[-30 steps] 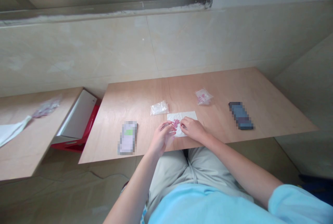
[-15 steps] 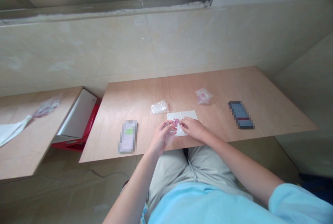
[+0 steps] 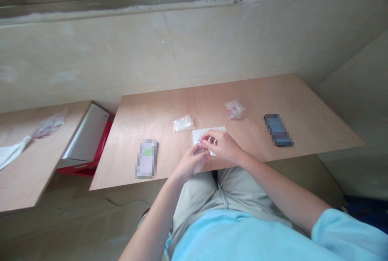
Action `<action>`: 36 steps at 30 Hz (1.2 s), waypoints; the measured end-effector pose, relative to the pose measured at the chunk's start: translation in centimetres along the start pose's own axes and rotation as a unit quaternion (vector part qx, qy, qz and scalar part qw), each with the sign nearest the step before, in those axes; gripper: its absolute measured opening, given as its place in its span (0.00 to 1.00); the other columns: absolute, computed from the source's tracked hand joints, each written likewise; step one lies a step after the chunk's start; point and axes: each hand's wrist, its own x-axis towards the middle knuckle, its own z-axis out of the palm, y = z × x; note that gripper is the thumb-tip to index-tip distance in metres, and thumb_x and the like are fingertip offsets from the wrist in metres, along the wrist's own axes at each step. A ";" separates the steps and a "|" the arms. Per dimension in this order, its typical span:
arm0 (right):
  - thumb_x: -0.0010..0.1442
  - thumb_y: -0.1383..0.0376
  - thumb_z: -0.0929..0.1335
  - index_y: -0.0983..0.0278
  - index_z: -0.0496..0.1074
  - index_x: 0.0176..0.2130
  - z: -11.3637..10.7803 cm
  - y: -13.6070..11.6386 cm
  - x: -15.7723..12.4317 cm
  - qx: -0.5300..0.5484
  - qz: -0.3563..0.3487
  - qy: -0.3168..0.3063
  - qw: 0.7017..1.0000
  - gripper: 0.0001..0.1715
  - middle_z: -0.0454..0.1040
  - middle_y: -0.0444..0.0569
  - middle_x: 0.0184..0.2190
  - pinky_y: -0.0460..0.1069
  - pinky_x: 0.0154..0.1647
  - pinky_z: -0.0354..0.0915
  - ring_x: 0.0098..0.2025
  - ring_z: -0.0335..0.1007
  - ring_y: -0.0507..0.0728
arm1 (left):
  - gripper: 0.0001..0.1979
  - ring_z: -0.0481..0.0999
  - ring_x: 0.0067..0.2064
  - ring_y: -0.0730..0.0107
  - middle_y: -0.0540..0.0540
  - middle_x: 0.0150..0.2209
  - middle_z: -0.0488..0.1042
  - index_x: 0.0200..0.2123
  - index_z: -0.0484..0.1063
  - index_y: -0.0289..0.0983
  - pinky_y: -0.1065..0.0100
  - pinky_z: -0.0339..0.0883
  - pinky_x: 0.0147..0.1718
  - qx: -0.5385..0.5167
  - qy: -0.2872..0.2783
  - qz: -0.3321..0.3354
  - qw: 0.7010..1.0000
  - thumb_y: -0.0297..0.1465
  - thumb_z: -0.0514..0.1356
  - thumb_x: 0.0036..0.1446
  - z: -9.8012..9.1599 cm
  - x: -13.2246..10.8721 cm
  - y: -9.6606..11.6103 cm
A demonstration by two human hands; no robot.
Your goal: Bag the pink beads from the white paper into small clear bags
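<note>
**Both hands over pink beads on white paper, near edge of worktop**

Right hand (image 3: 222,147) is above the sheet of white paper (image 3: 216,130), its fingers (image 3: 209,136) arched and reaching left. The right thumb and forefinger come together at the pink beads (image 3: 200,141), in a pinch-like pose. Can't tell if a bead is actually gripped: the fingertips hide most of the cluster.

Left hand (image 3: 189,164) is just left of and nearer than the right, palm turned up and in. Its fingers (image 3: 197,150) are curled and partly closed, with the tips close to the right fingertips. Can't tell whether they hold anything.

Beads are at the near-left part of the paper, mostly hidden by the hands. The paper lies flat on the plywood worktop (image 3: 257,99).

Around it: a clear plastic bag (image 3: 183,123) just beyond and left of the paper, and a small clear bag with pink contents (image 3: 235,109) farther right. A pale rectangular item (image 3: 146,158), detail blurred, lies left of the hands; a dark blue rectangular item (image 3: 278,130), also blurred, lies well right. Far left, on a separate lower board (image 3: 36,172), are a bag (image 3: 50,125) and a white cloth (image 3: 10,152), with a white box (image 3: 87,137) in a red tray (image 3: 104,139) between the boards.
</note>
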 end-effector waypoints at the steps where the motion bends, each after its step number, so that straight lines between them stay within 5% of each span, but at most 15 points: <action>1: 0.65 0.66 0.67 0.61 0.77 0.41 -0.1 0.8 0.0 -0.009 0.006 0.010 1.000 0.07 0.79 0.45 0.37 0.47 0.37 0.65 0.34 0.72 0.52 | 0.15 0.76 0.40 0.67 0.44 0.39 0.76 0.42 0.75 0.36 0.65 0.66 0.45 -0.019 0.005 -0.006 1.000 0.34 0.71 0.52 0.0 0.0 0.0; 11: 0.65 0.67 0.67 0.63 0.77 0.46 0.6 7.7 -0.5 -0.177 0.067 -0.039 0.981 0.11 0.79 0.52 0.44 0.47 0.43 0.65 0.40 0.74 0.55 | 0.15 0.76 0.36 0.71 0.48 0.35 0.74 0.43 0.73 0.37 0.68 0.66 0.38 -0.087 0.037 -0.024 0.995 0.33 0.70 0.53 -0.5 0.4 0.2; 20: 0.69 0.63 0.65 0.57 0.73 0.57 1.7 6.7 -0.8 -0.241 0.037 -0.098 0.965 0.18 0.75 0.50 0.48 0.46 0.44 0.64 0.45 0.74 0.56 | 0.17 0.76 0.36 0.69 0.47 0.36 0.75 0.44 0.72 0.38 0.69 0.67 0.35 -0.085 0.058 -0.036 0.994 0.34 0.70 0.52 -0.8 0.4 0.3; 36: 0.66 0.64 0.68 0.62 0.77 0.40 2.3 7.4 -0.5 -0.225 0.079 -0.051 0.970 0.07 0.77 0.50 0.40 0.47 0.40 0.63 0.39 0.74 0.56 | 0.16 0.75 0.36 0.70 0.48 0.34 0.74 0.40 0.74 0.37 0.66 0.66 0.41 -0.053 0.064 -0.001 0.997 0.34 0.71 0.50 -0.4 0.3 0.4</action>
